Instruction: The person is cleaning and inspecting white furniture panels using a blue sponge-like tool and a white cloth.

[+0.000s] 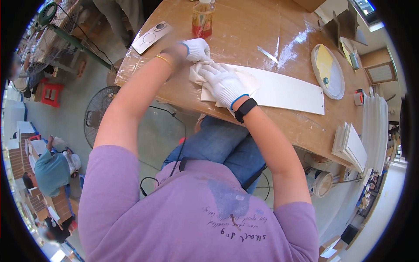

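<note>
1. The step in hand seems to be wiping: both gloved hands work a white cloth [201,72] on the near end of a long white panel [279,89] that lies flat on the wooden worktop [244,35].
2. The right hand [224,83] lies flat with its fingers spread wide, pressing the cloth down on the panel. It grips nothing; it only pushes from above.
3. The left hand [197,49] is just beyond the right one, with its fingers curled closed on the bunched edge of the cloth.
4. The panel goes away from the right hand toward the person's right side; most of its length is bare and not covered by the cloth.
5. Just beyond the left hand stands a clear bottle [203,18] with reddish liquid, and a little to the left of that hand lies a flat white device [150,37]. Far to the right of both hands is a round plate [328,70] with yellow material on it.
6. In my judgement the work is at the beginning of the panel, because only its near end is under the cloth.
7. The next move, I think, needs steady pressure from the flat hand and a slide along the panel, while the panel itself must not shift on the worktop.
</note>
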Demonstrator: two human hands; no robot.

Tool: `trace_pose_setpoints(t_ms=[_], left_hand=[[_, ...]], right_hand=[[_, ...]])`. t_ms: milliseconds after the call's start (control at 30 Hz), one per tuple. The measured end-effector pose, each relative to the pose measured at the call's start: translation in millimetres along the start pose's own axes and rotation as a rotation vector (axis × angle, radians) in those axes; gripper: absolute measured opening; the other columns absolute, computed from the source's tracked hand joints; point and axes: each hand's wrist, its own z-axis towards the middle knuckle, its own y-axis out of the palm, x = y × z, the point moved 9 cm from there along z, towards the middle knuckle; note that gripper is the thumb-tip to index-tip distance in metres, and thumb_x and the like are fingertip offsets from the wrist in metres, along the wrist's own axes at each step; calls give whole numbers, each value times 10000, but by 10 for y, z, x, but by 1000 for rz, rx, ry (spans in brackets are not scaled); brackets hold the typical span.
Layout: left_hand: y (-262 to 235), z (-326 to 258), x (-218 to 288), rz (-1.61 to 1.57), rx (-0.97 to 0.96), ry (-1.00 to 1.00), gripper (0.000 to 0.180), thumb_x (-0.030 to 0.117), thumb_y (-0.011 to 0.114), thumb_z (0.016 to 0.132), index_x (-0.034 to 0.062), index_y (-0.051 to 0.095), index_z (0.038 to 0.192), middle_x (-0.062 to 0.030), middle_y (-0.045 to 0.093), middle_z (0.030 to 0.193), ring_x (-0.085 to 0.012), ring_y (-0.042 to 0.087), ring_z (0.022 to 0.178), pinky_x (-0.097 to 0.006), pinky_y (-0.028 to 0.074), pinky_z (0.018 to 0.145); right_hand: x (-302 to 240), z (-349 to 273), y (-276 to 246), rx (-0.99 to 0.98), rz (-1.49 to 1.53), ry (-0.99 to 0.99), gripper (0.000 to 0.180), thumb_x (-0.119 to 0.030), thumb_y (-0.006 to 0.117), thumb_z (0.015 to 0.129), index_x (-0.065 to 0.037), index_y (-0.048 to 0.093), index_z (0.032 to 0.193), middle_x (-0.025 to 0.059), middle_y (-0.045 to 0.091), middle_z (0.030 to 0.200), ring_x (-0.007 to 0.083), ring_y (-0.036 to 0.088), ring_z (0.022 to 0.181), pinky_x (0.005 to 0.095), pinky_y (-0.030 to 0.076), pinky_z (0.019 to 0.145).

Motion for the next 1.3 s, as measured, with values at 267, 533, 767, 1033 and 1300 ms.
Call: trace_pose_setpoints(t_ms=[267,533,767,1033,1300], left_hand=[[-19,-101,152,210,121,167,264,294,699,790,40,659,846,-119,675,825,-263,630,785,-347,491,732],[27,-32,124,219,117,189,227,262,674,814,41,656,864,-135,671,835,-273,625,802,-356,486,745],[113,-204,157,145,178,233,242,284,628,852,47,636,897,-153,666,884,-307,625,863,-371,481,774],[163,-341,255,244,348,287,193,230,579,895,44,623,919,-159,638,888,-312,617,877,-367,477,783],[191,-366,239,114,368,203,214,253,583,904,47,617,950,-153,613,962,-308,604,896,-363,474,817]], right_hand=[[-386,-411,-46,-136,97,-182,491,-103,654,732,-75,548,1210,126,569,1230,290,488,1231,406,364,1056],[-65,-16,35,-67,67,-40,383,-91,585,796,-113,556,1177,127,562,1222,313,514,1175,391,397,1009],[109,-831,-307,-83,280,95,384,-117,624,773,-64,627,1154,168,597,1218,322,525,1193,390,416,1021],[2140,-2358,-963,150,-135,879,430,-302,411,969,-62,520,1309,181,527,1321,333,472,1252,379,356,1081],[-44,-501,21,-21,-192,86,275,-170,560,808,-61,605,1056,147,579,1096,328,546,1067,410,429,967]])
